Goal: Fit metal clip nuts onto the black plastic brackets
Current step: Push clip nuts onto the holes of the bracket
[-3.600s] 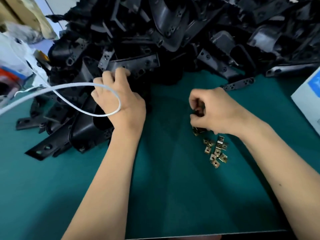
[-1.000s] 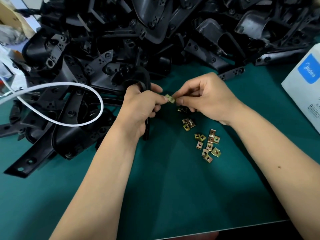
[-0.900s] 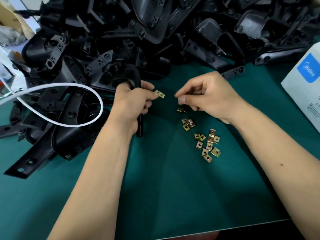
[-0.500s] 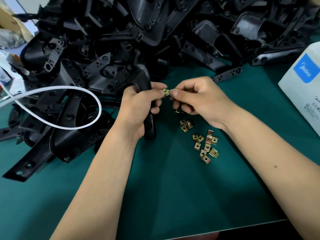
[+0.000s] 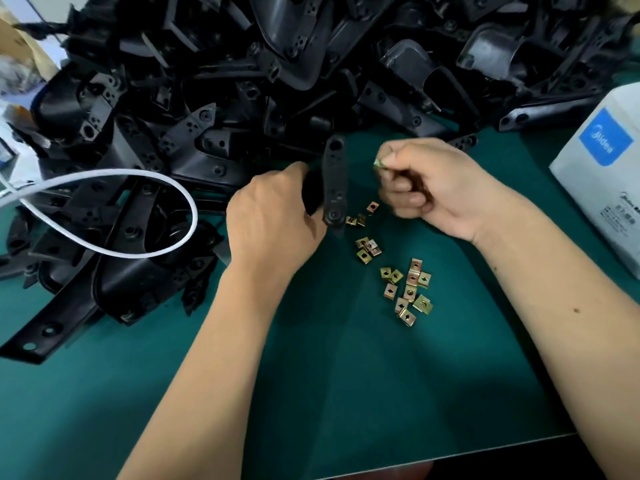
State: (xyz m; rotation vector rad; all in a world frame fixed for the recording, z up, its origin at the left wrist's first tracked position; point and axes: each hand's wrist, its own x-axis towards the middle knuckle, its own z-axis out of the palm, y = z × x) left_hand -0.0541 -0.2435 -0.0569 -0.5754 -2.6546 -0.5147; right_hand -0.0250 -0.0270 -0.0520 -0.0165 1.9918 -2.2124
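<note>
Left hand point(image 5: 273, 220) grips a black bracket point(image 5: 334, 181) upright just off the big pile point(image 5: 277, 81). Right hand point(image 5: 429, 185), just beside it, pinches one clip nut point(image 5: 377, 163); spares point(image 5: 405, 289) lie loose on the table point(image 5: 346, 393). Bracket looks light and stiff, so I'd hold mid-strip. The nut's tiny, probably springy and slippery, so pinch its flat sides.
</note>
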